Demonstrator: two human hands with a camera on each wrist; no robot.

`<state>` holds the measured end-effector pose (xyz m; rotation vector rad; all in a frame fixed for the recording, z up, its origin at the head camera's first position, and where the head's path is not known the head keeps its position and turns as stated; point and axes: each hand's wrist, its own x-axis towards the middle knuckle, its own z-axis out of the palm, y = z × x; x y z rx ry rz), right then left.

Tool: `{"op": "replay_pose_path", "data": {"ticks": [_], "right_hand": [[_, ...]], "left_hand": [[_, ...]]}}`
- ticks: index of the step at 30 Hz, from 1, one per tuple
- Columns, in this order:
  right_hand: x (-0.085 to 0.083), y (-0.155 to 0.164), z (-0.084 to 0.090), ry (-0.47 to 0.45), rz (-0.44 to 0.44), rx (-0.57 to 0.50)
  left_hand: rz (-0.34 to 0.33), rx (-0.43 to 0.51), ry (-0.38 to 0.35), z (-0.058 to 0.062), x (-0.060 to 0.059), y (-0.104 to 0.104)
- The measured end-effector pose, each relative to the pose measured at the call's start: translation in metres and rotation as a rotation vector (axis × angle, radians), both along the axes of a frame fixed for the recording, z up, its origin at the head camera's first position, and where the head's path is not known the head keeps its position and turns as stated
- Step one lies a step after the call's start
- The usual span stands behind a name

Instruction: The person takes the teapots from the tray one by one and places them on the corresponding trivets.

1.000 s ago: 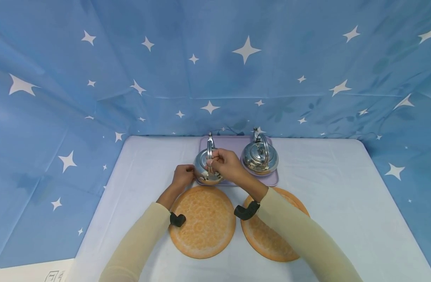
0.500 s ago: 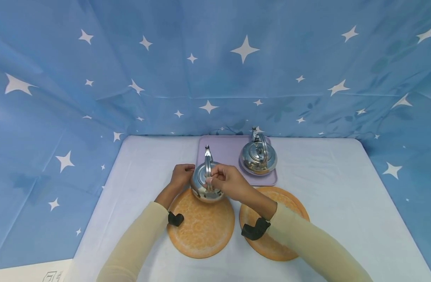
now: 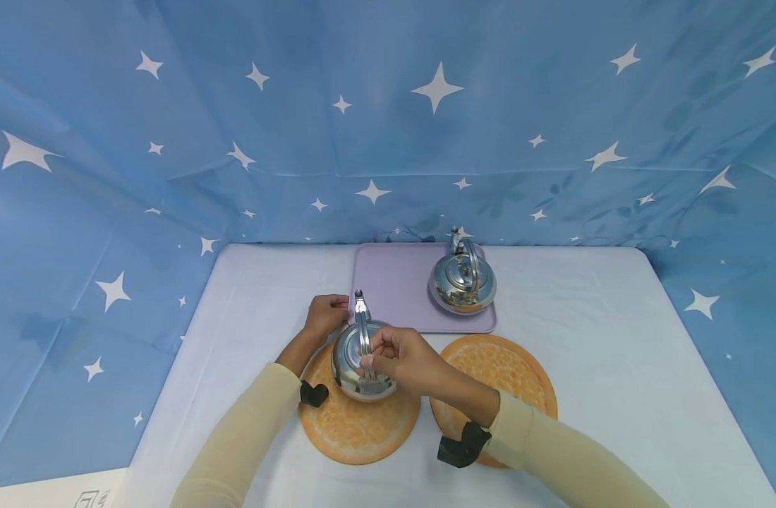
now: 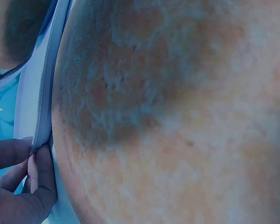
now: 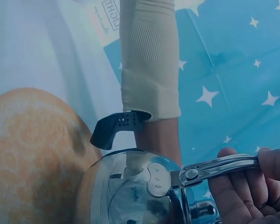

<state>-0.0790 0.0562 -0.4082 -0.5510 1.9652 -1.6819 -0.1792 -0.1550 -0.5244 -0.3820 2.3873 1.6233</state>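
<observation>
Right hand [image 3: 403,360] pinches the handle [image 3: 363,339] of one silver kettle [image 3: 347,363], over the left orange mat [image 3: 359,434], at 7 o'clock from the purple tray [image 3: 391,289].
The kettle is round and shiny like a mirror, its spout [image 3: 360,301] pointing to 12 o'clock; the left hand [image 3: 327,312] pinches the tray's edge. The right hand hides the kettle's 3 o'clock side. Whether the base touches the mat, I cannot tell. In the right wrist view, the kettle is cut off at 6 o'clock.
</observation>
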Motion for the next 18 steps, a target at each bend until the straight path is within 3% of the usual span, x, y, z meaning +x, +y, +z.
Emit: {"op": "replay_pose_path", "data": {"ticks": [18], "right_hand": [[0.026, -0.005, -0.013, -0.062, 0.004, -0.029]], "left_hand": [[0.008, 0.048, -0.003, -0.002, -0.004, -0.001]]}}
